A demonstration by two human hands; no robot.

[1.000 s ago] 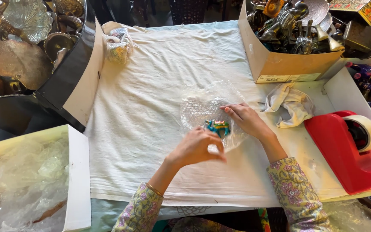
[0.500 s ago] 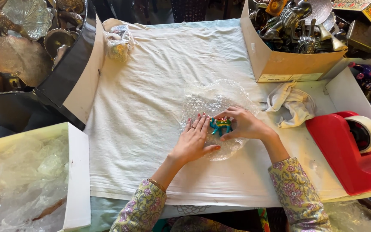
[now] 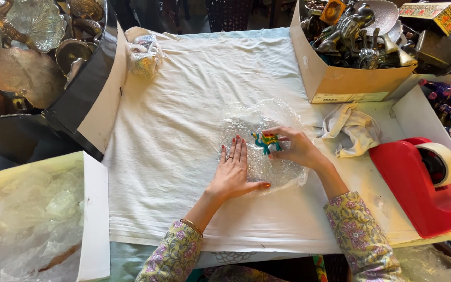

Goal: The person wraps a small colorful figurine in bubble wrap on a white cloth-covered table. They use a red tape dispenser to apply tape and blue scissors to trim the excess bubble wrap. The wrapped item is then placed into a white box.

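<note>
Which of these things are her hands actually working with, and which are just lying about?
In use:
- figurine, held by the right hand
- bubble wrap, pressed flat by the left hand

Lying about:
- tape dispenser
- crumpled cloth
- cardboard box of metal ornaments
- wrapped bundle
- white sheet under everything

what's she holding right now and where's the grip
The right hand holds a small colourful figurine by one end, fingertips pinching it. The left hand lies flat on the bubble wrap.
</note>
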